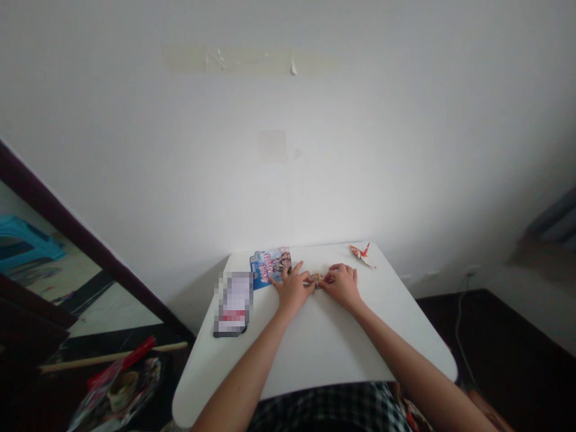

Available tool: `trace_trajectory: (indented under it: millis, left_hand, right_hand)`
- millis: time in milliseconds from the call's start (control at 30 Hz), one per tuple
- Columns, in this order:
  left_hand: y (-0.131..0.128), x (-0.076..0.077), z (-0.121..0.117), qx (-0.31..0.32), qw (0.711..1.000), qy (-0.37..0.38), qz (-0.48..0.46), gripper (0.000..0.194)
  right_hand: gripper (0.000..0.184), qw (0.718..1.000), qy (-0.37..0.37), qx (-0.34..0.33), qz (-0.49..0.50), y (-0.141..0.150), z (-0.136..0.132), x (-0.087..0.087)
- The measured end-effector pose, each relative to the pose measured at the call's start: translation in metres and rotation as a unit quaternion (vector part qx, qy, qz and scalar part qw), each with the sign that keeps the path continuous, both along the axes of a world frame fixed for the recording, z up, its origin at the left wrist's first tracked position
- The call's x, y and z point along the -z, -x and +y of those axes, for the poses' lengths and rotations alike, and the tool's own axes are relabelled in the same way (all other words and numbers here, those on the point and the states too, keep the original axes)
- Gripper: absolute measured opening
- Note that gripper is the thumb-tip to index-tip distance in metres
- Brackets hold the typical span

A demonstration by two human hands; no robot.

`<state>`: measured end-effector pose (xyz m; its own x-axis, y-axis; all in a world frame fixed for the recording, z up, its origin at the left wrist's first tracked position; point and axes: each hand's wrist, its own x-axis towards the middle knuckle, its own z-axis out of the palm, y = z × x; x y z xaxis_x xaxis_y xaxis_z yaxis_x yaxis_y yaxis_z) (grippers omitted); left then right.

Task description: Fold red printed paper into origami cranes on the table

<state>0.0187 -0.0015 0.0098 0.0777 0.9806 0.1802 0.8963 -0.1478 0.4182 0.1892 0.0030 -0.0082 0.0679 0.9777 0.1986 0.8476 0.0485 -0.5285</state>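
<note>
Both hands meet over the white table around a small piece of colourful paper [317,279], which looks folded. My left hand [294,288] has its thumb and forefinger at the paper's left side, while its other fingers fan out towards a printed leaflet [265,271]. On the right side, my right hand [342,286] pinches the paper, its remaining fingers curled. The fingertips hide much of the paper. Farther back on the right lies a red and white folded paper crane [361,253], apart from both hands.
A phone [234,303], its screen blurred, lies on the left of the white table [324,354]. The table's back edge meets a pale wall [382,150]. A dark-framed mirror [90,240] leans at the left, above a bag of odds and ends [123,384] on the floor.
</note>
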Motion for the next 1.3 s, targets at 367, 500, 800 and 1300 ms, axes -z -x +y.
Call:
trace_trajectory:
  millis: [367, 500, 800, 1300]
  left_hand:
    - [0.002, 0.001, 0.0, 0.005, 1.0, 0.003, 0.007, 0.014]
    - [0.004, 0.0, 0.003, 0.014, 0.999, 0.032, 0.009, 0.011]
    - [0.012, 0.002, 0.007, 0.027, 0.998, 0.053, 0.007, 0.014]
    - [0.014, 0.005, 0.002, 0.038, 0.999, 0.023, 0.01, 0.015]
  right_hand:
    - [0.021, 1.0, 0.008, 0.015, -0.012, -0.001, 0.004, 0.001]
    - [0.02, 1.0, 0.013, 0.021, -0.014, 0.001, 0.006, 0.003]
    - [0.018, 1.0, 0.027, 0.012, 0.008, -0.003, 0.009, 0.005]
    - [0.019, 0.999, 0.026, -0.017, 0.009, -0.01, 0.004, 0.002]
